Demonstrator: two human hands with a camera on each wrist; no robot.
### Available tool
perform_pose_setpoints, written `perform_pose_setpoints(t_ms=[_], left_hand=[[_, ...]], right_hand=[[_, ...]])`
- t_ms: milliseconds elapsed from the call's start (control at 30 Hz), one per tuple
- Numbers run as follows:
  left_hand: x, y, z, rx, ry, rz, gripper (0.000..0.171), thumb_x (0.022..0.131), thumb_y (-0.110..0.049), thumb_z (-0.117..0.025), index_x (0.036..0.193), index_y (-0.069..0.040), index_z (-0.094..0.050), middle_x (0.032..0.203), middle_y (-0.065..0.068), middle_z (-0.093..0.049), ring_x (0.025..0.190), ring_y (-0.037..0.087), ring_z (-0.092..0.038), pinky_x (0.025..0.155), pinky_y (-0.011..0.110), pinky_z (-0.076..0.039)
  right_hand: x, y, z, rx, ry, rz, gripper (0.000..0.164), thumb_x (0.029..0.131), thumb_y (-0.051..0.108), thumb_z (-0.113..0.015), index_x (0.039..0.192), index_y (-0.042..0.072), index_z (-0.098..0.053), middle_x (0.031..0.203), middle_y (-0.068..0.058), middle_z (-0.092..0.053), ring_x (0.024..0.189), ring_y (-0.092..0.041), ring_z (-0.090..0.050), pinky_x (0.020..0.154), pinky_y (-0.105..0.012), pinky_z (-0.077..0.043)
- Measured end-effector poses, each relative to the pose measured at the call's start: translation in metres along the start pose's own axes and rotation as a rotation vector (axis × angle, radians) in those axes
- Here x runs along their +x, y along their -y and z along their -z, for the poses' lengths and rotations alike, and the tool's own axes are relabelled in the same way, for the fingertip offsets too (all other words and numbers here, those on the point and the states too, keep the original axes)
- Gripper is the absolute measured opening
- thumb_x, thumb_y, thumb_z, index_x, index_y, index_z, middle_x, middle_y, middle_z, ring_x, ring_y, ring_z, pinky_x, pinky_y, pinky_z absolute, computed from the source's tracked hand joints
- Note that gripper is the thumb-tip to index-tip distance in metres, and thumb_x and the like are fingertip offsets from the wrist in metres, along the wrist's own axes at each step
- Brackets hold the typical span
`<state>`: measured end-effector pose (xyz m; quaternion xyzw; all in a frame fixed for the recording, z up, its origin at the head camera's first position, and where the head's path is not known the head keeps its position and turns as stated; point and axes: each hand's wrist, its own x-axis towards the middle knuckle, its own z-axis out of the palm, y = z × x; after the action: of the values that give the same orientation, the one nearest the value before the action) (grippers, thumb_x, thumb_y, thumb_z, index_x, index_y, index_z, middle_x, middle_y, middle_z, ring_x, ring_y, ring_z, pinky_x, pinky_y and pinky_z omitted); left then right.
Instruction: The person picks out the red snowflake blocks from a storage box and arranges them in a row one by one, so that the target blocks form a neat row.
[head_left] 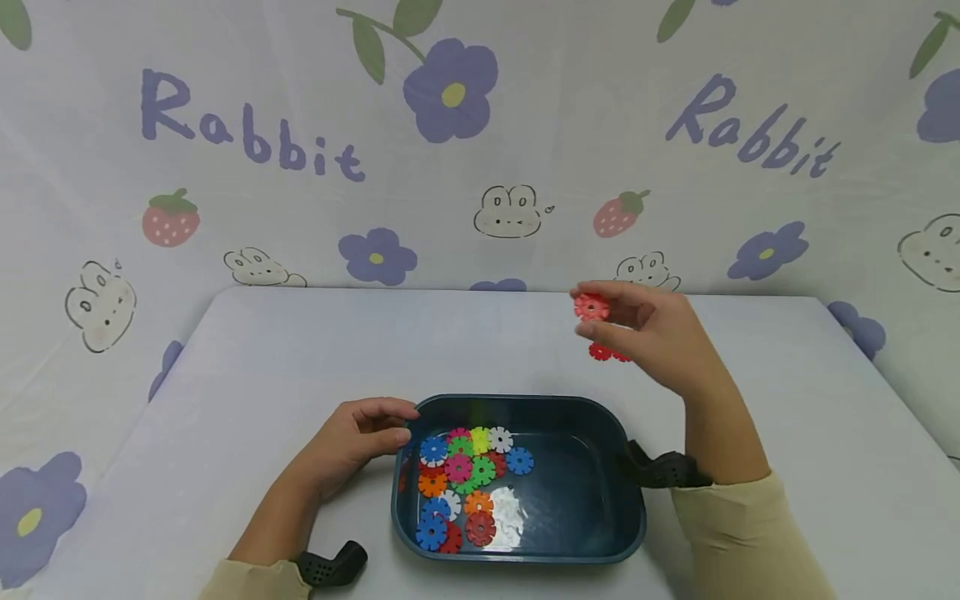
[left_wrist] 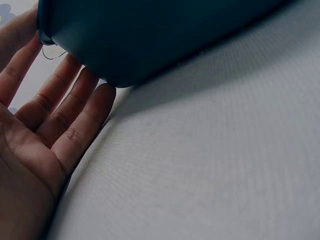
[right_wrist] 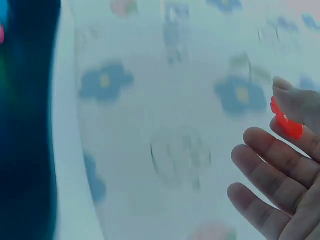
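My right hand [head_left: 652,333] is raised above the far part of the table, pinching a red notched plastic disc [head_left: 591,307] between thumb and forefinger. In the right wrist view the red disc [right_wrist: 286,122] appears edge-on, the other fingers spread apart below it. Beneath that hand, red discs [head_left: 600,352] lie on the table, partly hidden. My left hand [head_left: 356,442] touches the far left corner of a dark teal tray [head_left: 517,557]. Its fairly straight fingers [left_wrist: 75,135] rest against the tray's outer wall. Several discs [head_left: 458,468] in mixed colours lie in the tray's left half.
The white table [head_left: 300,350] spreads around the tray. A cloth backdrop [head_left: 570,100] printed with rabbits and flowers hangs behind it. Black wrist mounts [head_left: 333,565] sit at both wrists; the right mount [head_left: 667,468] overlaps the tray's right rim in the head view.
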<state>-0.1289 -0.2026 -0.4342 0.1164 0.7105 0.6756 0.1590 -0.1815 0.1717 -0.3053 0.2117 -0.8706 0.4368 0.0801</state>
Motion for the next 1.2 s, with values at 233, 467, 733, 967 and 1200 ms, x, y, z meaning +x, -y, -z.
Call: perform_pose_setpoints(t_ms=[233, 467, 733, 967, 1200], left_hand=[[-0.001, 0.0, 0.0, -0.006, 0.005, -0.001, 0.034, 0.092, -0.014, -0.068, 0.119, 0.006, -0.062, 0.126, 0.016, -0.061, 0.103, 0.021, -0.065, 0.086, 0.033, -0.057], [-0.001, -0.001, -0.001, -0.005, 0.004, 0.002, 0.035, 0.092, -0.015, -0.068, 0.12, 0.006, -0.061, 0.127, 0.018, -0.061, 0.103, 0.021, -0.065, 0.086, 0.033, -0.057], [-0.001, -0.001, -0.001, 0.002, -0.002, 0.002, 0.032, 0.092, -0.014, -0.069, 0.118, 0.004, -0.064, 0.126, 0.014, -0.062, 0.103, 0.019, -0.065, 0.086, 0.032, -0.057], [-0.002, -0.004, -0.003, 0.013, -0.008, 0.005, 0.035, 0.092, -0.015, -0.069, 0.12, 0.005, -0.063, 0.128, 0.017, -0.06, 0.105, 0.021, -0.065, 0.086, 0.032, -0.057], [-0.002, -0.005, -0.003, 0.012, -0.004, 0.011, 0.033, 0.093, -0.014, -0.068, 0.12, 0.005, -0.063, 0.127, 0.015, -0.061, 0.104, 0.019, -0.065, 0.086, 0.031, -0.057]], right_hand=[[-0.003, -0.064, 0.034, -0.041, -0.096, -0.325, 0.057, 0.088, 0.049, -0.068, 0.138, 0.024, -0.058, 0.126, -0.006, -0.065, 0.111, -0.011, -0.062, 0.084, -0.016, -0.052], [-0.013, -0.124, 0.043, 0.004, -0.148, -0.576, 0.072, 0.088, 0.057, -0.064, 0.146, 0.017, -0.048, 0.149, -0.015, -0.046, 0.137, -0.036, -0.041, 0.107, -0.054, -0.042], [-0.024, -0.169, 0.041, -0.022, -0.17, -0.774, 0.071, 0.091, 0.056, -0.06, 0.148, 0.017, -0.044, 0.159, -0.014, -0.031, 0.148, -0.039, -0.02, 0.11, -0.063, -0.033], [-0.032, -0.185, 0.04, -0.091, -0.064, -0.797, 0.068, 0.094, 0.051, -0.057, 0.149, 0.014, -0.043, 0.153, -0.021, -0.038, 0.142, -0.043, -0.029, 0.11, -0.062, -0.033], [-0.035, -0.191, 0.036, -0.15, -0.062, -0.762, 0.064, 0.096, 0.045, -0.057, 0.149, 0.012, -0.043, 0.148, -0.024, -0.041, 0.136, -0.043, -0.035, 0.106, -0.059, -0.04]])
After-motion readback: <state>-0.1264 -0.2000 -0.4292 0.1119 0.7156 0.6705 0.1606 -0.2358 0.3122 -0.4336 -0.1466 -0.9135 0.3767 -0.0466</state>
